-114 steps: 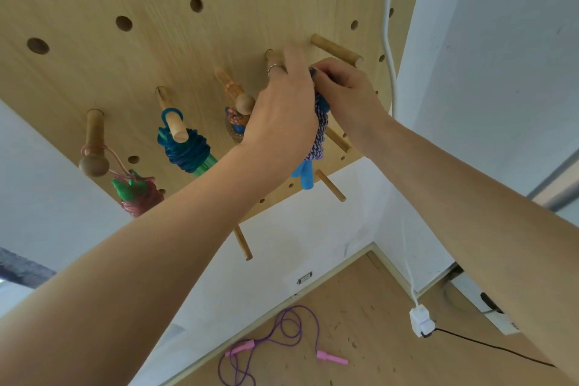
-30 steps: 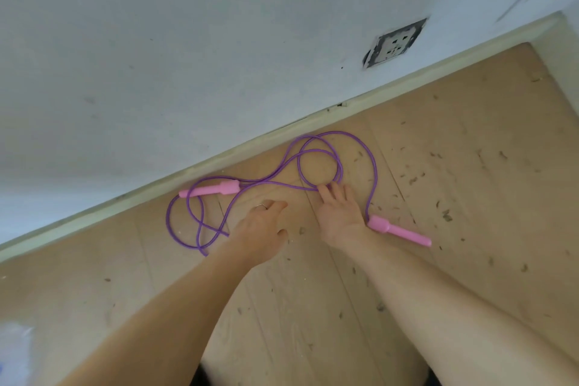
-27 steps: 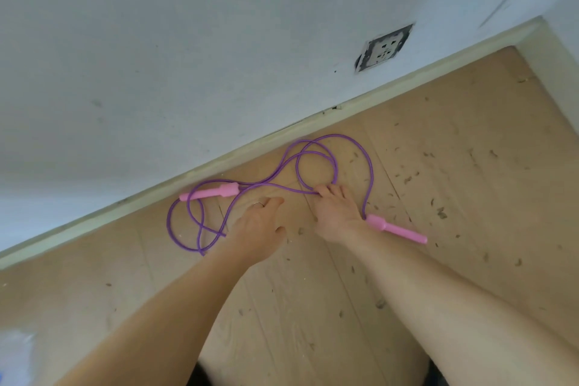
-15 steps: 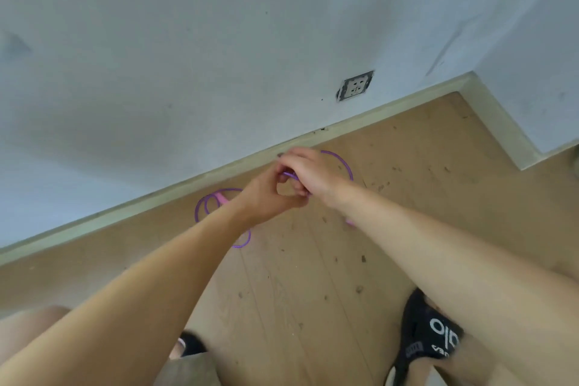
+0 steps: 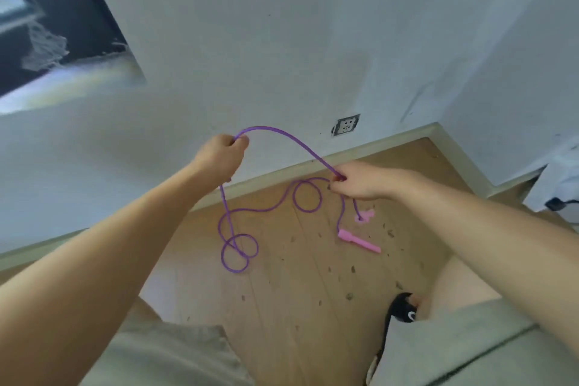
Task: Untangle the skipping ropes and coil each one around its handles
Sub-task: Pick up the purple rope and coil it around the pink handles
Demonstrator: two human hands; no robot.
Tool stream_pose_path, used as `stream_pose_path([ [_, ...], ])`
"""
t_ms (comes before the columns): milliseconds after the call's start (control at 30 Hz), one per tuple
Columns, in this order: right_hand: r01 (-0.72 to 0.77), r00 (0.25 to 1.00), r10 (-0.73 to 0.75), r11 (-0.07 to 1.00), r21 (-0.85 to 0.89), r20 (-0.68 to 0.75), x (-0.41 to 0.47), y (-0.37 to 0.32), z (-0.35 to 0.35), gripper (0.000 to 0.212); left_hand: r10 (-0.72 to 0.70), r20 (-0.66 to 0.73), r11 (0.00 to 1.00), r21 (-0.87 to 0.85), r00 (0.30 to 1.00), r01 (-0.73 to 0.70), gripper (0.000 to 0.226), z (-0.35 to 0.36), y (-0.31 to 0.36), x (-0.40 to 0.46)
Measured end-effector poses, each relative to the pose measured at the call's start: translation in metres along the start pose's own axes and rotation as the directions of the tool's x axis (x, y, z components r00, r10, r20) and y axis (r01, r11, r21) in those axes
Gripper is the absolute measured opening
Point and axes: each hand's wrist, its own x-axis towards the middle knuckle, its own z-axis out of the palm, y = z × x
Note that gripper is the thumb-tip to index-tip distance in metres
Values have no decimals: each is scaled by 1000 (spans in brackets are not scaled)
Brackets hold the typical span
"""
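Note:
A purple skipping rope [image 5: 286, 137] arches in the air between my two hands. My left hand [image 5: 219, 153] is fisted on it, raised in front of the wall. My right hand [image 5: 360, 180] pinches it lower, over the wooden floor. From both hands the rope hangs down in loose loops [image 5: 238, 252]. One pink handle [image 5: 358, 240] dangles below my right hand. The other pink handle [image 5: 365, 216] shows end-on just under that hand.
White wall with a socket [image 5: 345, 125] and a pale skirting board [image 5: 385, 142] behind the rope. Speckled wooden floor [image 5: 297, 307] below. My knees in grey shorts and a black sandal [image 5: 402, 312] at the bottom. A dark opening at upper left, white objects at far right.
Both hands picked the rope up off the floor by the wall, rose and moved apart. The rope now arches between them, its handles hanging. Earlier, the hands were at a pegboard of coiled ropes.

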Motion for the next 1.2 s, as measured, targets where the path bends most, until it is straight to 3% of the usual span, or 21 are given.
stream_pose_path([
  [67,-11,999,14,997,72,-36,-7,-6,-9,23,0,92,954,297,996,-27,34,-8,-13,-10],
  [100,13,998,-5,992,129,-58,-9,-9,-13,22,17,106,936,348,994,-53,34,-7,-16,-16],
  [200,143,989,-120,938,315,-91,-11,-10,-15,9,128,60,928,344,990,-140,35,5,-2,-26],
  [267,204,979,-173,884,421,-112,-10,-10,-11,18,243,94,888,379,965,-261,30,18,12,-25],
  [367,301,951,-244,868,396,-189,-3,-16,-16,28,351,223,816,403,910,-414,20,40,33,-22],
  [433,307,947,-262,907,288,-185,2,-16,-24,22,373,273,778,429,887,-459,20,47,43,-16],
  [500,241,962,-243,970,-31,-124,8,-8,-30,16,383,279,746,469,881,-473,16,45,48,-8],
  [567,99,994,-112,945,-313,-23,17,5,-32,24,363,270,732,510,892,-452,21,39,42,0],
  [700,-94,979,180,816,-571,96,17,22,-38,13,243,182,769,562,953,-303,36,27,13,12],
  [767,-29,994,72,905,-425,86,25,20,-32,18,220,125,837,485,968,-253,44,33,4,10],
  [800,55,994,-35,979,-198,103,29,12,-27,33,239,129,852,448,963,-271,44,39,5,8],
  [833,128,982,-142,985,114,125,26,0,-25,44,282,155,843,430,947,-321,43,46,10,7],
  [867,169,965,-229,915,367,127,24,-10,-22,47,343,193,820,416,919,-393,41,51,18,8],
  [900,195,956,-271,869,454,109,25,-17,-21,41,408,213,796,393,888,-460,40,54,27,12],
  [933,235,959,-279,889,394,58,28,-21,-22,29,450,212,782,375,867,-498,37,53,35,17],
  [1000,255,964,-255,967,-4,-79,40,-18,-25,8,433,207,767,426,877,-479,30,43,40,34],
  [1033,193,974,-209,967,-168,-84,46,-12,-26,8,392,223,743,495,893,-450,28,36,37,41],
  [1133,-62,987,125,871,-487,98,57,5,-21,30,283,255,683,623,925,-380,32,20,16,50],
  [1200,-88,964,215,817,-569,159,61,7,-18,24,297,245,680,624,923,-384,39,19,9,49],
])
